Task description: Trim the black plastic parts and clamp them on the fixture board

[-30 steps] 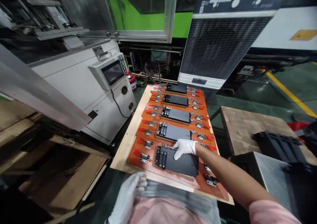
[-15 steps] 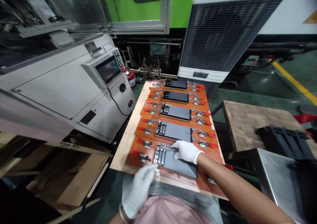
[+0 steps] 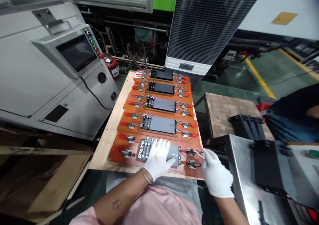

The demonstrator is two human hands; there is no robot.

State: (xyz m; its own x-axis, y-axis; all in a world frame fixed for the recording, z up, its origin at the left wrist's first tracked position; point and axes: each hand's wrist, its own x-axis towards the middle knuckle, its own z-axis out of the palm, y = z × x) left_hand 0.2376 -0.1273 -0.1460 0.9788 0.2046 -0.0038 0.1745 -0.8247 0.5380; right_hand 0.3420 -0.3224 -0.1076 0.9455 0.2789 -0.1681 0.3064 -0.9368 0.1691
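On the nearest orange fixture board (image 3: pixel 159 169) lies a grey plate (image 3: pixel 175 155) with a row of metal rollers or pins at its left end. My left hand (image 3: pixel 159 158), white-gloved, rests flat on this plate with fingers spread. At the board's right edge my right hand (image 3: pixel 216 173), also gloved, has its fingers closed around the handle of the upper toggle clamp (image 3: pixel 191 152). A second clamp (image 3: pixel 193 164) sits just below it. Two clamps with red handles (image 3: pixel 130 138) stand at the left, away from the plate.
Four more clamped plates (image 3: pixel 159 124) line up behind. At left is a machine cabinet with a screen (image 3: pixel 76 52). Rightward stand a wooden table (image 3: pixel 219 109) and a metal table (image 3: pixel 243 172) with black parts (image 3: pixel 267 165). A person (image 3: pixel 294 118) is at the far right.
My left hand has moved right and onto the plate. My right hand has left the plate and taken hold of a clamp handle at the right. The view has shifted.
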